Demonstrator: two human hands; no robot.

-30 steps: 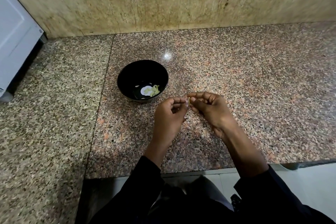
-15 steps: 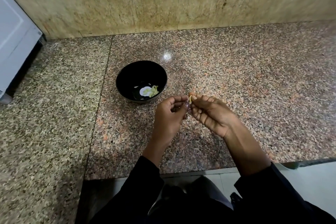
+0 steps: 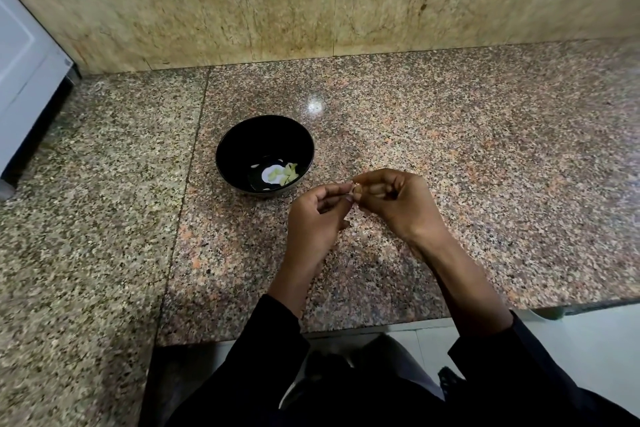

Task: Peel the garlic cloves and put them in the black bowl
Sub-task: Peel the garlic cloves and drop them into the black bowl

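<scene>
Dark sleeves (image 3: 519, 367) at the near edge; both forearms reach out over the counter (image 3: 485, 156).

Left hand (image 3: 317, 215) and right hand (image 3: 398, 201) meet fingertip to fingertip above the stone, just right of the bowl. Between them a small clove (image 3: 355, 189), mostly hidden; only a pale tan sliver shows. Left hand pinches it between thumb and forefinger. Right hand's fingers curl round it from the other side, likely working the skin loose. Held low and close to the bowl, probably so the drop is short.

How much skin remains: cannot tell, too small and covered.

Bowl (image 3: 239, 142), black, glossy, sits on the counter beside a slab seam. Inside, a few pale yellow-green peeled pieces (image 3: 285, 175) lie at the bottom next to a white glare. Task looks partway along.

Behind: beige stone wall (image 3: 311, 0); white appliance (image 3: 24, 80) far left.
</scene>
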